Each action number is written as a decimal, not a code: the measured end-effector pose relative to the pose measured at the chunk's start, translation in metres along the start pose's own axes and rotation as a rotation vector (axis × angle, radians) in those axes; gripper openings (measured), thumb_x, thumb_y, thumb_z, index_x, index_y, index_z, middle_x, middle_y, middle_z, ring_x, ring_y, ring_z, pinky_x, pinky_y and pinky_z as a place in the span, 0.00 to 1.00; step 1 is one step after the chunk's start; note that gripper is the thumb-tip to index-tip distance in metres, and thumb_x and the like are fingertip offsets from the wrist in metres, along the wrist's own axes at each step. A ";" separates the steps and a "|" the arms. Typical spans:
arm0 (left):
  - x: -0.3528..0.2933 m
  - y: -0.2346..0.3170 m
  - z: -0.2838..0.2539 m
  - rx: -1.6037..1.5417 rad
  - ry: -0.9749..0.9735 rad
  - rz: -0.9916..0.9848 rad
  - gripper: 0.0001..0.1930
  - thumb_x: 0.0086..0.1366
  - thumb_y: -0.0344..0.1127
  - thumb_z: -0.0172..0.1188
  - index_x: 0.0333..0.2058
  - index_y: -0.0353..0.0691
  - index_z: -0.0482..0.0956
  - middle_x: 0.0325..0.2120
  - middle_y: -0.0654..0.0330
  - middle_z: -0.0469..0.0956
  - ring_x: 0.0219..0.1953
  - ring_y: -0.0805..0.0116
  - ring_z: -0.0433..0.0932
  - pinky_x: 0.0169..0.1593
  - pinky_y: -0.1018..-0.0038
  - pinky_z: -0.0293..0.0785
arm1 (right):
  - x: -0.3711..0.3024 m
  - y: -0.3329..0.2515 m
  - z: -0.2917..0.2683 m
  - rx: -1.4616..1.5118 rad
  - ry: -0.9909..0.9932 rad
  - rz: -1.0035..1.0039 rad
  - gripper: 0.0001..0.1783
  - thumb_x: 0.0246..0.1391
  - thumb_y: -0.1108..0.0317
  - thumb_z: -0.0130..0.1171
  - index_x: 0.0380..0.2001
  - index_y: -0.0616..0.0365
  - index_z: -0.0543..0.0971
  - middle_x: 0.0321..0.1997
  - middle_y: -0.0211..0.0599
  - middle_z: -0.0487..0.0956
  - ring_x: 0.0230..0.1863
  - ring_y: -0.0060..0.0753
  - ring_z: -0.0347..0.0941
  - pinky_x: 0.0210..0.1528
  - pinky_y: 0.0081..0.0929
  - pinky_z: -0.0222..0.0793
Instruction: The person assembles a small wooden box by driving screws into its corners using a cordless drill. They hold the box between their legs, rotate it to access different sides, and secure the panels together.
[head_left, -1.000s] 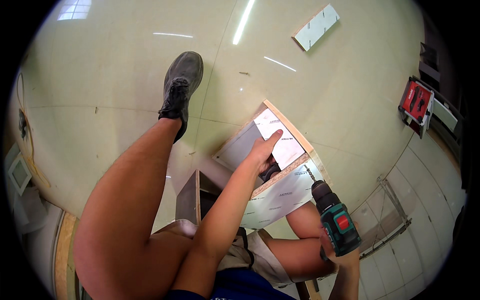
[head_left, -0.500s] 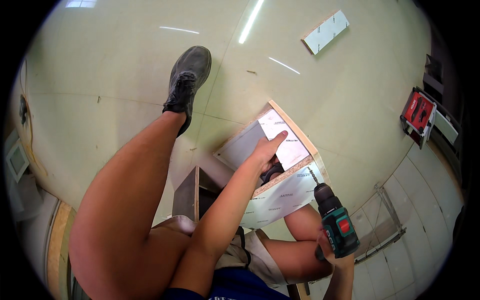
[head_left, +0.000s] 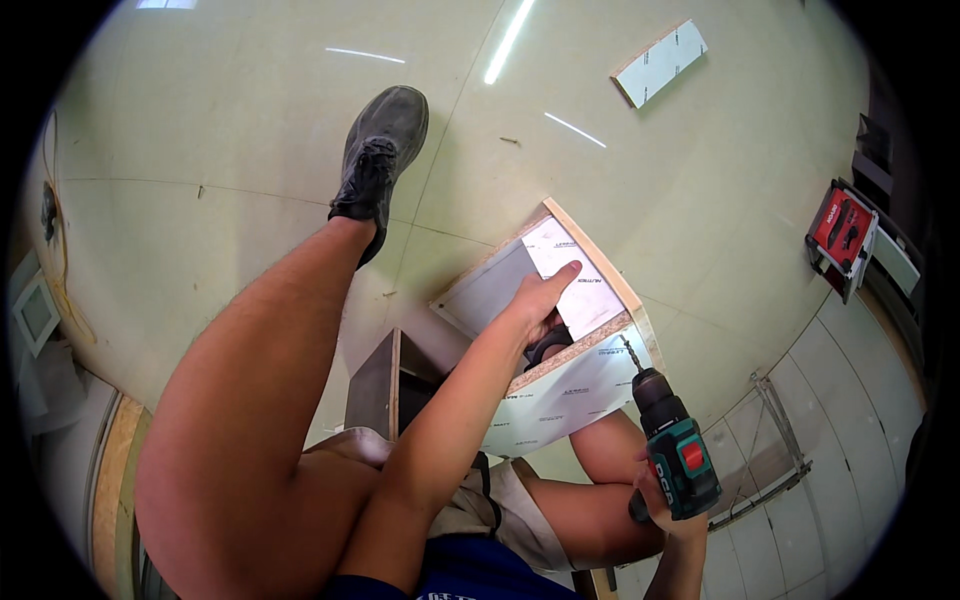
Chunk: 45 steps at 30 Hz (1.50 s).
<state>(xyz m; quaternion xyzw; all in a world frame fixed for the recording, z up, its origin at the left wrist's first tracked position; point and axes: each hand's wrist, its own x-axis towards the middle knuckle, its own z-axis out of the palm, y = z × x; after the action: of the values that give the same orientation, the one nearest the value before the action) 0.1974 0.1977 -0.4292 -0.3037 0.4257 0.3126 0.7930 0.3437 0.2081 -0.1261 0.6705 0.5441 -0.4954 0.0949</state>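
Note:
My right hand [head_left: 656, 497] is wrapped around the handle of a green and black cordless drill [head_left: 674, 446]. Its long twist bit [head_left: 632, 353] points up at the outer side of a wooden box [head_left: 560, 400] near its right corner; whether the tip touches cannot be told. White printed film covers the box's faces, and raw chipboard shows at its edges. With thumb on top and fingers underneath, my left hand [head_left: 541, 305] grips a white board [head_left: 582, 292] lying against the box's far right wall. Those fingers are partly hidden inside the box.
A dark-sided board piece [head_left: 372, 388] stands left of the box. My shoe [head_left: 388, 130] rests on the glossy tiled floor. Farther off lie a white board offcut [head_left: 660, 64] and a few small screw-like bits [head_left: 510, 140]. At the right stands a red case [head_left: 843, 232]; a yellow cable [head_left: 60, 270] runs at the left.
The whole view has shifted very slightly. Both hands, the drill and the box keep practically the same places relative to each other.

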 end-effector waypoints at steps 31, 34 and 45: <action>0.006 -0.002 -0.003 0.065 -0.018 -0.032 0.27 0.67 0.47 0.64 0.55 0.33 0.71 0.48 0.54 0.80 0.47 0.64 0.82 0.46 0.67 0.84 | 0.005 0.002 0.000 -0.089 -0.013 -0.115 0.05 0.46 0.76 0.61 0.30 0.61 0.80 0.27 0.35 0.82 0.25 0.31 0.79 0.30 0.26 0.74; 0.008 -0.003 -0.004 0.066 -0.023 -0.040 0.26 0.67 0.47 0.64 0.55 0.34 0.71 0.48 0.54 0.80 0.47 0.64 0.83 0.46 0.66 0.84 | 0.002 0.004 0.001 -0.026 0.006 -0.049 0.06 0.45 0.76 0.61 0.30 0.61 0.80 0.27 0.36 0.82 0.25 0.32 0.79 0.30 0.26 0.74; 0.010 -0.003 -0.006 0.098 -0.039 -0.047 0.27 0.67 0.48 0.64 0.56 0.35 0.72 0.48 0.55 0.80 0.47 0.64 0.82 0.48 0.67 0.83 | 0.010 0.001 0.000 -0.138 -0.020 -0.249 0.06 0.44 0.75 0.62 0.30 0.58 0.80 0.26 0.35 0.81 0.25 0.36 0.78 0.28 0.27 0.73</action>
<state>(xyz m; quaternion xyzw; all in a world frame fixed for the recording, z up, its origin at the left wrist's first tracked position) 0.2013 0.1939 -0.4399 -0.2683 0.4178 0.2784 0.8222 0.3434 0.2140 -0.1337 0.5848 0.6547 -0.4715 0.0841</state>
